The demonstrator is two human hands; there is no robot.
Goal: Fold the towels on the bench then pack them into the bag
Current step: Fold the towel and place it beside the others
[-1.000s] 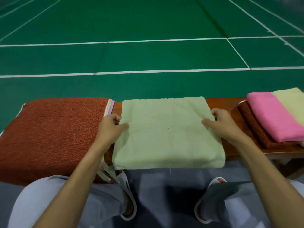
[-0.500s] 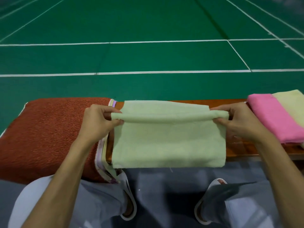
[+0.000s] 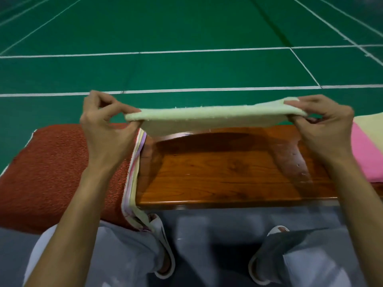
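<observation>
**A:** What sits under the green towel (image 3: 215,119)?

**B:** Bare wood of the counter (image 3: 228,172). The towel is held in the air above it, pinched at its ends by the left hand (image 3: 103,129) and right hand (image 3: 323,129), so there is a gap between cloth and wood.

**A:** Left of the towel?

**B:** Blocked. A rust-red cloth (image 3: 51,172) covers the counter there, over pastel layers (image 3: 132,183) that spill off the front edge.

**A:** Right of it?

**B:** A pink towel (image 3: 364,154) and a pale yellow towel (image 3: 371,125) fill that end.

**A:** Beyond the towel?

**B:** Open green floor (image 3: 186,27).

**A:** Nearer than it?

**B:** The person's knees crowd the counter's front.
</observation>
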